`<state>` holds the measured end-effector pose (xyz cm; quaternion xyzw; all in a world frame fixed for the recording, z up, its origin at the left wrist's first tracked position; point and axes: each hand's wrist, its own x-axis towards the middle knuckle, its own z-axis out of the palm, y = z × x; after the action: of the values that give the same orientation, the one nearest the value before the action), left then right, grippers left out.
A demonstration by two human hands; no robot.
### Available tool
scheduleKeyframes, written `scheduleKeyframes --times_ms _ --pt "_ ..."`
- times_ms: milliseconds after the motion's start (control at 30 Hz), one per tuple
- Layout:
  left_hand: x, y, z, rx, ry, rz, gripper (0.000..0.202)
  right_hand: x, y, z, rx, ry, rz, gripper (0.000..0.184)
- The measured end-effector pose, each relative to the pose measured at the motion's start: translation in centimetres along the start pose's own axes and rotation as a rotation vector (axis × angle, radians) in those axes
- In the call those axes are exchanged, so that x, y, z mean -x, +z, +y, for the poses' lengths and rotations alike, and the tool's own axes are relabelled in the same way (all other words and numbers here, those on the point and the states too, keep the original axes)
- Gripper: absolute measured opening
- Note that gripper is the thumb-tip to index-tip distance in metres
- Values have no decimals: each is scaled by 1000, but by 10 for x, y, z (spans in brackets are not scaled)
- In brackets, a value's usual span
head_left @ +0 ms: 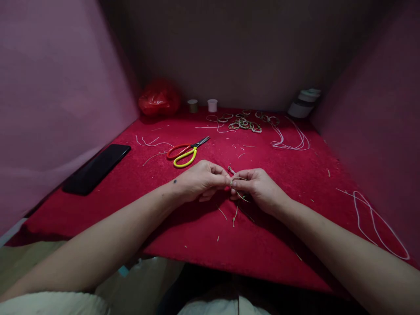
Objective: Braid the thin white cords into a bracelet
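Note:
Close together over the red cloth, my left hand (pixel 209 178) and my right hand (pixel 259 187) both pinch a thin braided cord (pixel 231 170). A small looped end of the cord sticks up beyond my fingertips. Loose pale strands trail below, and one knotted end (pixel 234 218) hangs near the cloth. Part of the cord is hidden between my fingers. Just beyond my left hand lies a pair of scissors (pixel 194 146), one handle red and the other yellow, its blades pointing to the far right.
A black phone (pixel 98 168) lies at left. Along the back stand a red plastic bag (pixel 159 98), two small spools (pixel 212 105) and a white container (pixel 303 104). Several braided cord loops (pixel 244 124) are heaped before them. White cord (pixel 372 210) lies at right; pink walls flank both sides.

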<state>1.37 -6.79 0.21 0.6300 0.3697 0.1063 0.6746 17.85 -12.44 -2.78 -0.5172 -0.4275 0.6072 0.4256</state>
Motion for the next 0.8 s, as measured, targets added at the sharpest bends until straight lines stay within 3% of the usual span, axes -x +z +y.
scheduleKeyframes --times_ms 100,233,567,800 --pt "-5 0 -3 257 -53 5 10 0 0 0 -14 -8 2 9" --pt "-10 -3 -7 407 -92 -54 8 0 -1 1 -20 -9 6 6" --pt "-8 -6 -7 397 -61 -124 12 1 0 1 -27 -23 -1 7" --pt "-5 -5 -3 321 -45 -53 9 4 0 -3 0 15 14 10"
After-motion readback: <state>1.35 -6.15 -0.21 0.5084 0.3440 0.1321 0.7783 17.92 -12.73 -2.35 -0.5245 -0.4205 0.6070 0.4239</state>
